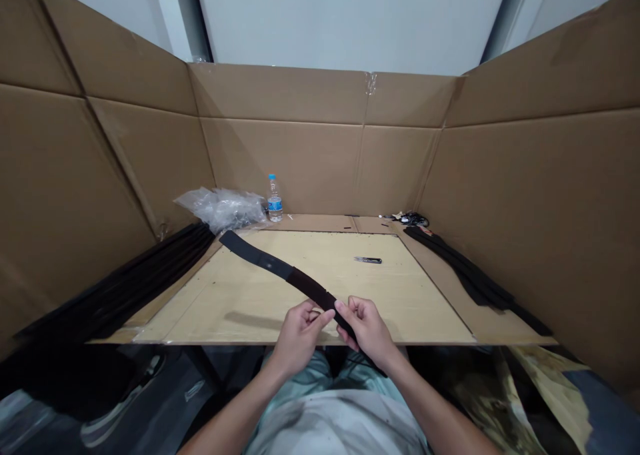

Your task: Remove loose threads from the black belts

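Observation:
A long black strap-like strip [260, 256] runs from between my hands up and to the left, its far end raised over the tabletop. Part of its length looks darker and browner than the far end. My left hand [301, 330] pinches the strip near its lower part, thumb on top. Just to the right, my right hand [366, 325] also grips it, thumb against the upper face and fingers curled beneath. The strip's near end hangs past the table edge toward my lap, partly hidden by my right hand and wrist.
Thread snips [369, 260] lie on the pale board [200, 308]. Black strips are piled at left [150, 278] and right [465, 268]. At the back stand a clear plastic bag [225, 208], a water bottle [275, 200] and a small dark tangle [413, 219]. Cardboard walls [285, 155] enclose three sides.

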Motion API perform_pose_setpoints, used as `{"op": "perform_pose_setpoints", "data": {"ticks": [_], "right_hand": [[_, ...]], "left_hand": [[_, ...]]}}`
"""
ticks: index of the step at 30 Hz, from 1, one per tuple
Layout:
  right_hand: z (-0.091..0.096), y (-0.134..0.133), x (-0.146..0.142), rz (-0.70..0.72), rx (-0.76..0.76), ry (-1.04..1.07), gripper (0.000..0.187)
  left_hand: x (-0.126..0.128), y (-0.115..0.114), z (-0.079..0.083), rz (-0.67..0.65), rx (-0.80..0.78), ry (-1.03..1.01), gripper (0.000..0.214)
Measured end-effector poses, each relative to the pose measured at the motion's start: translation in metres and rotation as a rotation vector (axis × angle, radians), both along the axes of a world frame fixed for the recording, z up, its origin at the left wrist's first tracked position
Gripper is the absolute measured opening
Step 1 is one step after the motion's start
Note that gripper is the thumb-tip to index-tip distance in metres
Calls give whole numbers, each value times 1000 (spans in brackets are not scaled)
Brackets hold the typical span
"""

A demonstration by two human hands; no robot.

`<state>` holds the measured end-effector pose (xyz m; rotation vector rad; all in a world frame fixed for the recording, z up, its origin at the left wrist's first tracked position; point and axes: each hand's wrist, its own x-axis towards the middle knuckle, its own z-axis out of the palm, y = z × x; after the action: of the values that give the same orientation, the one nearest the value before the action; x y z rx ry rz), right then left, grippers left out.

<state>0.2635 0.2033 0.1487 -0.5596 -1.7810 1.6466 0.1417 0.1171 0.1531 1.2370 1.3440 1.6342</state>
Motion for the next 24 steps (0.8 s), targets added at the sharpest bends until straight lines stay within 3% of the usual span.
{"op": "perform_pose_setpoints", "data": {"ticks": [7,10,15,24], "right_hand": [[7,2,7,135,25,52,41],[7,1,6,100,24,19,44],[7,-2,4,7,49,9,48],[13,-7,7,-31,56,-14,52]], "left_hand": [[7,0,-1,-92,32,-67,31],[9,1,-2,-71,20,-74,33],[14,0,0,-156,41,-142,33],[19,-5,4,-86,52,-99,41]]}}
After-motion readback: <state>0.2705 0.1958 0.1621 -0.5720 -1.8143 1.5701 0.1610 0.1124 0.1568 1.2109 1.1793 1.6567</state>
